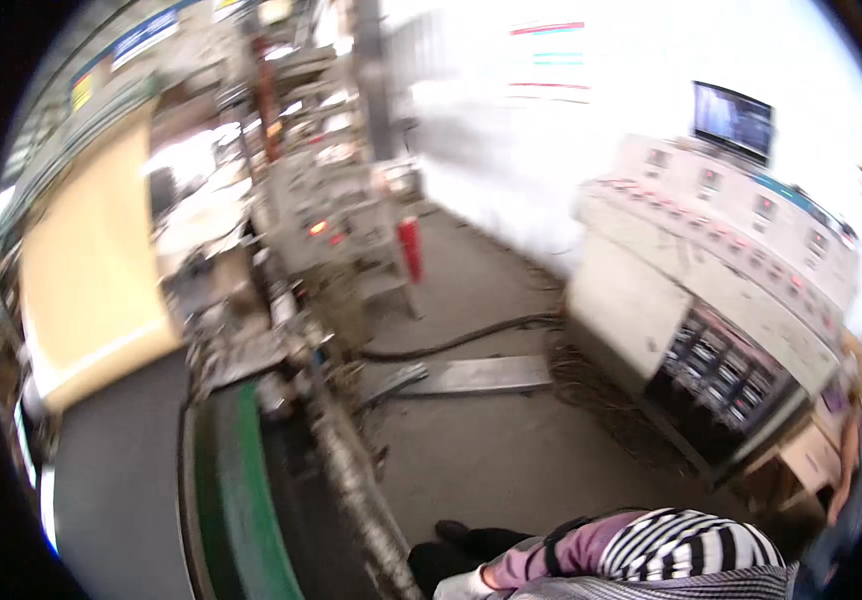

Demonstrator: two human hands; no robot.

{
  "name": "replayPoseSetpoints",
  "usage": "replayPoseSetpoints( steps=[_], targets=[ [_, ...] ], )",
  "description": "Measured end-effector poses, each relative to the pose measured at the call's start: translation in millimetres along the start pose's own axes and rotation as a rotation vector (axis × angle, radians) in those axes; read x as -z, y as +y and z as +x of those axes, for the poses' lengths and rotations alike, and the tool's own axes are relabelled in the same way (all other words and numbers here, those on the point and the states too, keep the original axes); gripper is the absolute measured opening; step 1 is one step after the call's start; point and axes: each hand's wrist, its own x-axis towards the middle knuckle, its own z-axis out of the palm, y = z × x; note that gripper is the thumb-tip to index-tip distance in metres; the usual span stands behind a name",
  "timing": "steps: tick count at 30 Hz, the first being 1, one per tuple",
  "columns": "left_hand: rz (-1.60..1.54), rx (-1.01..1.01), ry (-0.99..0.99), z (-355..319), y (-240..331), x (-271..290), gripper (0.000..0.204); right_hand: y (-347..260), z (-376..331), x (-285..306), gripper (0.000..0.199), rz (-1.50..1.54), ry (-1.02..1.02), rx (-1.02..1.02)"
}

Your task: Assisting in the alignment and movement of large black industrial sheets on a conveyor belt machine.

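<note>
At the lower edge, the wearer's right hand [464,586], apparently gloved in white, is cut off by the frame; whether it is open or closed, or grips anything, I cannot tell. The left hand is not in view. Behind the right hand run a mauve and black-and-white striped sleeve [696,545] and, just beyond, a dark shoe [451,530].

Nearest the hand is a worn, mottled rail [356,500], to its left, along the side of a long machine. Touch cannot be made out. Further left lie a green strip [256,500] and a flat, dark bed [116,480].

Working beside this edge, the safest way, I judge, is to keep fingers and loose cuff outside the rail, stand steadily, and look before placing the hand.

In the middle distance, a black cable [471,337] and a metal plate [486,375] lie on the grey floor [481,440]; they could trip someone, so steps deserve care. At right, a co-worker's bare forearm [844,465] hangs near a cardboard box [811,457].

Farther off, a broad tan sheet [101,260] slopes down to the dark bed. A red cylinder [410,248] stands near blurred machinery. Opposite, a pale control console [631,270] carries a monitor [733,122], before a white wall [481,130].
</note>
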Motion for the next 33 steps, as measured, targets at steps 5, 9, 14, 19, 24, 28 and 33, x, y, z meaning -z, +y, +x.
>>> replayPoseSetpoints(
  steps=[5, 9, 14, 19, 24, 28, 33],
  targets=[
    [0.882, -0.339, 0.022, 20, -71, -4, 0.041, -19, -5, 5, 0.033, -0.011, -0.068, -0.206],
    [1.045, -0.411, -0.054, 55, -30, -56, 0.027, -25, -3, 4, 0.028, 0.011, -0.049, -0.268],
    [0.688, -0.227, -0.150, 83, 50, -105, 0.037, -19, 1, 2, 0.033, -0.049, -0.006, -0.243],
    [0.488, -0.234, 0.300, 50, 38, -56, 0.048, -21, -1, 0, 0.024, -0.014, 0.017, -0.245],
    [1.088, 0.394, 0.402, -44, -39, 111, 0.047, -25, -3, -1, 0.022, 0.016, 0.022, -0.236],
    [0.962, 0.896, 0.329, -102, -90, 189, 0.062, -27, 2, 1, 0.022, -0.027, -0.019, -0.262],
    [0.917, 0.886, 0.236, -97, -107, 192, 0.064, -23, 1, 3, 0.028, -0.005, -0.008, -0.251]
  ],
)
